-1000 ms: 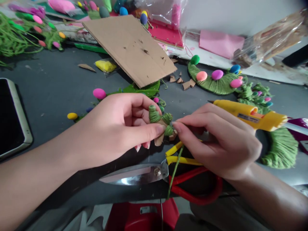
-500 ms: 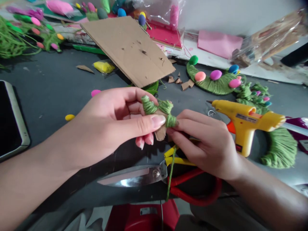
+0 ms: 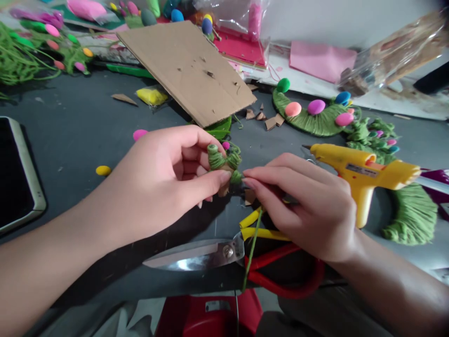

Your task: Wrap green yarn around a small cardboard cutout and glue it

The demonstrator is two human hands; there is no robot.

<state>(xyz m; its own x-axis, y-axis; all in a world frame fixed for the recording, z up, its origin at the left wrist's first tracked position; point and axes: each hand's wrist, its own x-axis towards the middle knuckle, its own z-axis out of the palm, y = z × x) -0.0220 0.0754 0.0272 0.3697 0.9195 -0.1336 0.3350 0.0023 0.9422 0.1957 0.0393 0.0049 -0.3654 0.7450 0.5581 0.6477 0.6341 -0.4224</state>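
Observation:
My left hand (image 3: 168, 173) pinches a small cardboard cutout (image 3: 224, 169) between thumb and fingers. Green yarn is wound around several of its stubby arms, and bare cardboard shows near my thumb. Just to the right, my right hand (image 3: 305, 201) is closed in a pinch on green yarn (image 3: 253, 248), whose loose end hangs down below the fingers. Under that strand lie large scissors (image 3: 196, 255) with red handles, blades pointing left. Yellow handle-like pieces (image 3: 263, 232) sit by the scissors' pivot, partly behind my right hand.
A yellow glue gun (image 3: 361, 173) lies right of my right hand, beside yarn-wrapped rings (image 3: 412, 215). Behind are a cardboard sheet (image 3: 189, 70), cardboard scraps (image 3: 271, 122) and a decorated yarn crescent (image 3: 308, 119). A phone (image 3: 21, 173) rests at the left edge.
My left hand has tilted the cutout and drawn it slightly left. My right fingers have moved a little away from it, opening a small gap. A pink dot now shows behind the cutout.

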